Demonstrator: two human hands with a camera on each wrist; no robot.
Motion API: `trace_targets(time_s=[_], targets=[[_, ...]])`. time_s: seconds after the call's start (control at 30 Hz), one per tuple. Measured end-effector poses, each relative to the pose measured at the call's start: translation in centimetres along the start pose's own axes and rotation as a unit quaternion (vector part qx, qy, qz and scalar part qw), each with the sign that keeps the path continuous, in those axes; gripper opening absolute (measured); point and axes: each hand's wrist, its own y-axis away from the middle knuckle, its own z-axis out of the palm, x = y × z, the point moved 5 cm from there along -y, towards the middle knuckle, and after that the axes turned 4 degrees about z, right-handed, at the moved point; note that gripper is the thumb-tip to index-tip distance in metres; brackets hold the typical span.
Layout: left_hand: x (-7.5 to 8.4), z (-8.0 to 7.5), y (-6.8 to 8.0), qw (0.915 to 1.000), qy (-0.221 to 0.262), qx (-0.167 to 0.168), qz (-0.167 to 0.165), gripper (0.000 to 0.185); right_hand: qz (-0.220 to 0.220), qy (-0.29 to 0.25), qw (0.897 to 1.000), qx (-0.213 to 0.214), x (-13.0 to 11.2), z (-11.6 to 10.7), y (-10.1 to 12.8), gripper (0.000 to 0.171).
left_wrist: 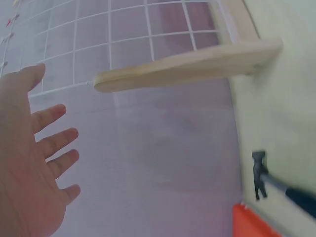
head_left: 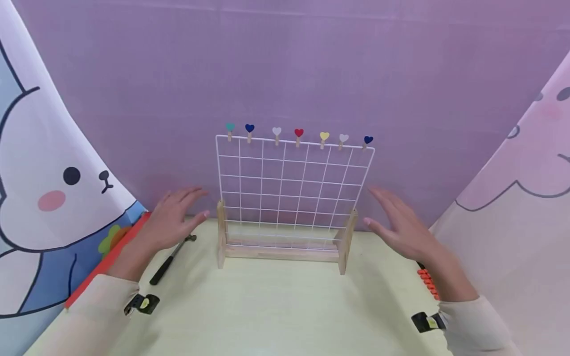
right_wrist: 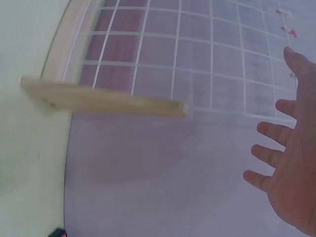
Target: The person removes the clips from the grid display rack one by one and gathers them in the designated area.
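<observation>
Counter [head_left: 285, 306] in front, hammer [head_left: 163, 269] lying on its left side. Left hand [head_left: 171, 220] and right hand [head_left: 403, 227] raised above the counter, fingers [left_wrist: 58, 141] released, extended, holding nothing. Rack [head_left: 282, 254] stands on the counter between the two sets of fingers, near both, touching neither. Heart clips [head_left: 299, 133] along its top edge. Purple cloth [head_left: 289, 64] behind.

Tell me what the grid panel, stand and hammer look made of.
Grid panel: probably metal wire, coated smooth white; thin, straight rods.
Stand: seemingly bare wood, matte, pale tan with faint streaks.
Hammer: grey head, likely metal; dark, dull grip, perhaps rubber.
</observation>
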Motion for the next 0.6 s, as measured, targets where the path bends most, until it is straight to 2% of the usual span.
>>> trace_targets(time_s=[0.13,0.27,0.4,0.6], targets=[[-0.2,0.8,-0.2,0.9971,0.074,0.02,-0.005,0.059,0.003,-0.045,0.999,0.008,-0.7,0.0,-0.5,0.073],[-0.5,2.2,-0.3,0.9884,0.147,0.032,-0.017,0.059,-0.011,-0.09,0.995,0.033,-1.3,0.0,-1.0,0.07],[-0.4,3.7,-0.3,0.9818,0.183,0.04,-0.028,0.057,-0.043,-0.141,0.987,0.064,-1.9,0.2,-1.5,0.065],[-0.6,5.1,-0.3,0.971,0.226,0.053,-0.058,0.056,-0.056,-0.209,0.974,0.067,-3.1,0.6,-2.9,0.058]])
